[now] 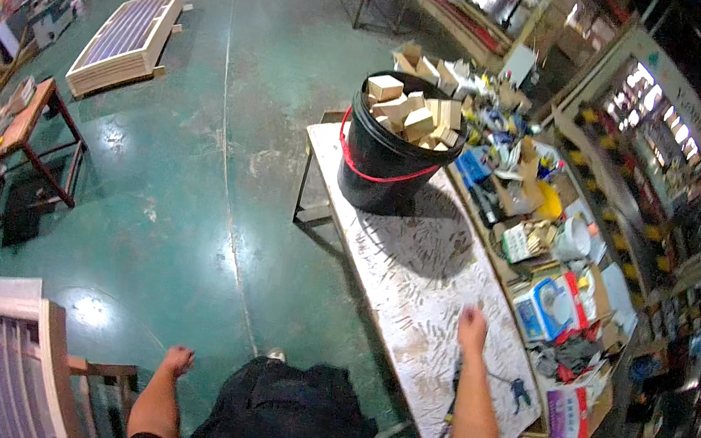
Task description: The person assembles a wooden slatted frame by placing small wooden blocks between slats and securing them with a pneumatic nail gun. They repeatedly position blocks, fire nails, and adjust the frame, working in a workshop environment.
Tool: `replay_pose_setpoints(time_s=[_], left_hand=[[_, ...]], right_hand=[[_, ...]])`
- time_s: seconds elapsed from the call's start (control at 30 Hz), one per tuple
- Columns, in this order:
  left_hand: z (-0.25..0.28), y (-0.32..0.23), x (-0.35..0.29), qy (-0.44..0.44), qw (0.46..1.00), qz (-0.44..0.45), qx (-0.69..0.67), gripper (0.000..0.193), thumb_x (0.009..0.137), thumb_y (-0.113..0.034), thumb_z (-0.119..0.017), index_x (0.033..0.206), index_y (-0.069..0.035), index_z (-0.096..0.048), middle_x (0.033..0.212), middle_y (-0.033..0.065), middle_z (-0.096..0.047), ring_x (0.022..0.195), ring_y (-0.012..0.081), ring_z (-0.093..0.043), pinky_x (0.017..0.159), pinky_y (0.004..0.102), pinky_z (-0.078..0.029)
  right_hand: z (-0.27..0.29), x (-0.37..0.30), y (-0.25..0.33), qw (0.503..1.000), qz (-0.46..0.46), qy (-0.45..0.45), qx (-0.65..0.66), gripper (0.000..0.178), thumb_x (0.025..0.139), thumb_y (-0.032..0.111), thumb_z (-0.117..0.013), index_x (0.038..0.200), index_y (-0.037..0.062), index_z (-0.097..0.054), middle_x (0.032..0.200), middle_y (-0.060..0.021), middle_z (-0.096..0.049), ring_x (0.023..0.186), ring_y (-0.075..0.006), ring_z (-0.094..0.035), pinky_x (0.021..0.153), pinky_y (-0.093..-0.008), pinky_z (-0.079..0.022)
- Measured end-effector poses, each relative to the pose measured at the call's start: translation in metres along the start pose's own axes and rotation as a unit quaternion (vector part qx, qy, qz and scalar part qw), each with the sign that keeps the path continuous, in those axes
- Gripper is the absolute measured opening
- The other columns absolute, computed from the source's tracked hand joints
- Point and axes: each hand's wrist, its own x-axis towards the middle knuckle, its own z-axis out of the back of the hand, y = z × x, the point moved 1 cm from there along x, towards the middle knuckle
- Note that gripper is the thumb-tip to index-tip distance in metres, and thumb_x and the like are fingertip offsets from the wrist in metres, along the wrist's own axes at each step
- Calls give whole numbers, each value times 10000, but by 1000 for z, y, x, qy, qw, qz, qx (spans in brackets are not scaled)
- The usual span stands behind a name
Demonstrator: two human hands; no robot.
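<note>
My left hand (178, 360) hangs over the green floor at my left side, fingers curled in and nothing showing in them. My right hand (472, 328) is above the long white table (410, 309), apart from everything on it; its fingers are smeared, so their pose is unclear. At the table's far end stands a black bucket (382, 173) with a red handle hanging across its front. Wooden blocks (419, 120) fill it and rise above the rim. Small slivers or marks cover the tabletop. A dark blue tool-like thing (519, 394) lies near the right forearm.
Cluttered boxes, packages and tools line the table's right side, among them a blue-and-white box (544, 309). A slatted wooden frame (3, 355) stands at the near left. Another slatted frame (124, 38) lies farther off. A wooden-topped workbench (22, 125) is at left.
</note>
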Motion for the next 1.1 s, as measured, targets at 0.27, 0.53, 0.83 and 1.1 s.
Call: replay_pose_setpoints(time_s=[0.27,0.53,0.83,1.1], left_hand=[[-117,-293,17,-18,969,-234,-78,279,990,-254,-638,1193,-63,-638,1012,80,-724,867,165,-692,715,337,-519],[-108,-83,27,-84,977,-119,-155,254,918,-219,-701,1009,13,-650,857,109,-674,796,225,-671,681,375,-527],[-180,41,-108,-150,964,202,-83,343,915,-318,-676,969,21,-661,825,170,-689,767,276,-678,686,420,-528],[-206,-45,-108,-208,978,6,22,409,942,-382,-643,960,26,-676,818,176,-711,759,285,-693,666,437,-521]], right_hand=[[1,248,342,901,431,-12,-47,395,796,24,-665,1173,139,-682,1109,-118,-610,1096,-353,-582,929,-459,-498],[-63,390,401,820,430,238,-293,966,759,479,-865,1567,310,-364,1517,-154,-449,1418,-390,-426,1079,-558,-427],[-105,431,370,819,505,234,-141,651,903,599,-674,1393,197,-525,1015,-141,-718,958,-381,-696,804,-489,-553],[-37,330,393,807,403,260,344,716,941,552,-694,1431,67,-499,1287,-136,-636,1114,-238,-645,975,-406,-512]])
